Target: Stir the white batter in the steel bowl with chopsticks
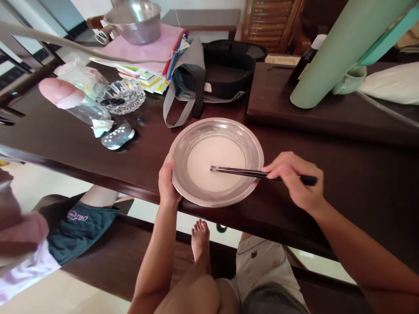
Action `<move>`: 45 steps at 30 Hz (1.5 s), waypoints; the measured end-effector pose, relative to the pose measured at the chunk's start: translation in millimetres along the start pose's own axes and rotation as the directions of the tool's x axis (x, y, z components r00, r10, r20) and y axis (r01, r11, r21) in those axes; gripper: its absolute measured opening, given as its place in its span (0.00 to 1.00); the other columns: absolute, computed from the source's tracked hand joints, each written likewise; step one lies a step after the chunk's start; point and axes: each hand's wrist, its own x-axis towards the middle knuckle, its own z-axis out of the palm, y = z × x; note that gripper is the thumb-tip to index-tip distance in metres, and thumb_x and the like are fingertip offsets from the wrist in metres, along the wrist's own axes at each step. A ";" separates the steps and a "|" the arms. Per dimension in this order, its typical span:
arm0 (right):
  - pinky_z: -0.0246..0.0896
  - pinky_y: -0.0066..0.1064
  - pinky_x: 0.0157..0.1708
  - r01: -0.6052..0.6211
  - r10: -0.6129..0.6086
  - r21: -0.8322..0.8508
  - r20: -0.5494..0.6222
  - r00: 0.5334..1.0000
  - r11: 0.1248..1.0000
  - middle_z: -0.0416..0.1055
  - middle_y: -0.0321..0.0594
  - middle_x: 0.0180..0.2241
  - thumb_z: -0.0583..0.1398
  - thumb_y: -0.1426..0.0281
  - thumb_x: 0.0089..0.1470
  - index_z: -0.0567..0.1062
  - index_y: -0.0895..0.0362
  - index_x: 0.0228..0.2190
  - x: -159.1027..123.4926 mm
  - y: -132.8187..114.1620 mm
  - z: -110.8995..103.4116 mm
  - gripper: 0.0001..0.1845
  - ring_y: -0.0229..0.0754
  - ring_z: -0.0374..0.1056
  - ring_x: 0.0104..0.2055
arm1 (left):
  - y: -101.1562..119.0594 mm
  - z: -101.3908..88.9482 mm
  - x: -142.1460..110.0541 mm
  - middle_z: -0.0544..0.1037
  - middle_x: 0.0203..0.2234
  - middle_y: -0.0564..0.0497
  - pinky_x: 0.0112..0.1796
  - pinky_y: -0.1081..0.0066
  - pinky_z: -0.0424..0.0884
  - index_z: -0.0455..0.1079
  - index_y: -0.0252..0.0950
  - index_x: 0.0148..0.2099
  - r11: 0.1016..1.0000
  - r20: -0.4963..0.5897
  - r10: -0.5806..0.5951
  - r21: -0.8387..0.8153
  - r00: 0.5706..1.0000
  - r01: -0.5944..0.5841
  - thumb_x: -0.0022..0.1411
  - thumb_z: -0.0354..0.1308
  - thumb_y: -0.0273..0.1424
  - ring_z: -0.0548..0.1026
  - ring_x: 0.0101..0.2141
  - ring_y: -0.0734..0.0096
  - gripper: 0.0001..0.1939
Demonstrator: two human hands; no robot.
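A shallow metal dish (pixel 250 144) holding a white batter (pixel 212 163) sits at the near edge of the dark wooden table (pixel 343 174). My left hand (pixel 167 181) grips the dish's left rim, fingers curled around it. My right hand (pixel 294 179) is closed on a pair of dark chopsticks (pixel 242 172), whose tips rest in the batter near the dish's middle.
Behind the dish lie a black bag with grey straps (pixel 225 69), a glass ashtray (pixel 126 96), a pill blister (pixel 117 136), a pink-capped bottle (pixel 70 99), papers and a metal pot (pixel 135 22). A green cylinder (pixel 334 56) leans at the right. Another person's leg (pixel 81 218) shows at left.
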 end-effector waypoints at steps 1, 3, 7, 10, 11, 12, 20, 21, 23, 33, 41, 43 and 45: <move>0.62 0.41 0.38 -0.005 0.007 -0.034 0.068 0.998 0.999 0.81 0.37 0.33 0.57 0.71 0.62 0.79 0.51 0.28 0.3 -0.2 0.2 0.13 0.43 0.73 0.34 | 0.2 0.3 0.1 0.81 0.48 0.45 0.52 0.62 0.72 0.77 0.39 0.51 1.000 -0.006 0.003 0.003 1.000 -0.003 0.60 0.59 0.43 0.76 0.53 0.52 0.21; 0.63 0.41 0.39 -0.028 0.034 -0.085 0.072 0.997 0.996 0.81 0.37 0.35 0.59 0.70 0.61 0.80 0.50 0.30 0.7 0.0 0.0 0.10 0.44 0.74 0.37 | 0.4 0.8 0.2 0.81 0.49 0.45 0.52 0.61 0.72 0.77 0.39 0.51 1.000 -0.010 0.010 0.008 1.000 -0.009 0.59 0.60 0.43 0.76 0.53 0.52 0.21; 0.61 0.40 0.32 -0.046 0.048 0.015 -0.188 0.981 0.999 0.77 0.36 0.25 0.55 0.70 0.64 0.78 0.51 0.24 -0.2 1.0 -0.4 0.19 0.42 0.70 0.28 | 0.5 1.1 -0.1 0.81 0.49 0.46 0.51 0.61 0.73 0.77 0.39 0.52 1.000 0.011 0.000 0.004 1.000 0.000 0.60 0.59 0.43 0.76 0.52 0.51 0.21; 0.62 0.42 0.35 -0.022 0.022 0.005 -0.016 1.000 1.000 0.80 0.36 0.29 0.56 0.71 0.63 0.79 0.51 0.26 -0.5 0.4 1.0 0.16 0.43 0.72 0.30 | 0.7 1.3 -0.5 0.81 0.47 0.46 0.51 0.61 0.73 0.77 0.39 0.51 1.000 0.001 0.001 -0.010 1.000 -0.001 0.60 0.59 0.42 0.77 0.52 0.52 0.20; 0.62 0.42 0.37 -0.013 0.015 -0.031 0.055 0.998 0.999 0.81 0.37 0.33 0.58 0.71 0.62 0.79 0.51 0.28 -0.3 0.3 1.3 0.13 0.44 0.74 0.33 | 0.7 1.4 -0.5 0.81 0.48 0.46 0.51 0.61 0.73 0.78 0.39 0.51 1.000 -0.004 0.006 -0.013 1.000 -0.006 0.60 0.59 0.41 0.77 0.52 0.52 0.20; 0.63 0.42 0.38 -0.009 0.015 -0.062 0.089 0.996 0.998 0.81 0.37 0.35 0.59 0.71 0.61 0.80 0.51 0.29 -0.1 0.5 1.3 0.11 0.44 0.74 0.36 | 0.7 1.5 -0.6 0.81 0.48 0.46 0.51 0.61 0.73 0.78 0.39 0.51 1.000 -0.007 0.010 -0.014 1.000 -0.010 0.61 0.59 0.41 0.77 0.52 0.52 0.19; 0.63 0.41 0.33 -0.040 0.042 0.036 -0.045 0.998 0.999 0.79 0.38 0.28 0.56 0.69 0.64 0.79 0.51 0.25 -0.7 1.3 -1.3 0.17 0.43 0.72 0.30 | -0.1 0.3 0.2 0.81 0.48 0.46 0.51 0.61 0.73 0.77 0.40 0.52 1.000 -0.005 -0.003 0.006 1.000 0.003 0.61 0.59 0.42 0.77 0.52 0.52 0.20; 0.64 0.42 0.36 -0.029 0.028 0.004 0.037 0.999 1.000 0.80 0.38 0.31 0.57 0.70 0.63 0.79 0.51 0.27 -0.5 0.7 -1.3 0.14 0.44 0.73 0.33 | 0.0 0.5 0.2 0.81 0.48 0.46 0.51 0.61 0.73 0.77 0.40 0.52 1.000 -0.008 0.004 0.006 1.000 -0.004 0.61 0.59 0.42 0.77 0.52 0.52 0.20; 0.65 0.42 0.38 -0.003 0.008 -0.066 0.083 0.997 0.998 0.81 0.37 0.35 0.59 0.70 0.61 0.80 0.51 0.30 0.3 0.3 -1.8 0.11 0.45 0.75 0.36 | 0.1 0.7 0.1 0.81 0.48 0.46 0.51 0.61 0.73 0.77 0.39 0.51 1.000 -0.009 0.016 0.004 1.000 -0.016 0.61 0.59 0.42 0.77 0.52 0.52 0.20; 0.64 0.41 0.36 0.001 0.001 -0.022 0.077 0.997 1.000 0.81 0.38 0.34 0.58 0.72 0.61 0.80 0.51 0.29 1.1 -0.5 -2.3 0.12 0.45 0.74 0.35 | 0.2 0.5 0.0 0.80 0.51 0.46 0.52 0.62 0.72 0.77 0.40 0.53 1.000 -0.004 0.012 0.001 1.000 -0.012 0.60 0.59 0.42 0.75 0.54 0.52 0.21; 0.63 0.41 0.32 -0.005 0.005 0.057 0.006 1.000 0.998 0.80 0.37 0.28 0.56 0.71 0.63 0.79 0.51 0.25 0.9 -0.8 -1.7 0.16 0.43 0.72 0.30 | 1.1 1.4 -0.5 0.81 0.49 0.46 0.52 0.60 0.72 0.77 0.40 0.52 1.000 -0.008 -0.001 0.010 1.000 0.001 0.60 0.60 0.44 0.76 0.53 0.51 0.22; 0.64 0.42 0.36 -0.009 0.012 -0.028 0.083 0.996 1.000 0.81 0.37 0.32 0.58 0.71 0.61 0.80 0.51 0.28 1.3 -1.8 -1.7 0.13 0.44 0.74 0.34 | 1.0 1.2 -0.7 0.81 0.50 0.46 0.52 0.60 0.72 0.77 0.40 0.52 1.000 -0.010 0.010 0.012 1.000 -0.010 0.59 0.60 0.43 0.76 0.53 0.51 0.22; 0.63 0.41 0.34 -0.007 0.006 -0.048 -0.027 1.000 0.999 0.80 0.37 0.30 0.57 0.71 0.62 0.79 0.50 0.27 1.5 -1.6 -2.9 0.14 0.43 0.73 0.32 | 0.5 0.7 -0.6 0.80 0.50 0.46 0.52 0.61 0.72 0.77 0.40 0.52 1.000 -0.001 0.011 0.011 1.000 -0.011 0.60 0.60 0.43 0.77 0.53 0.52 0.21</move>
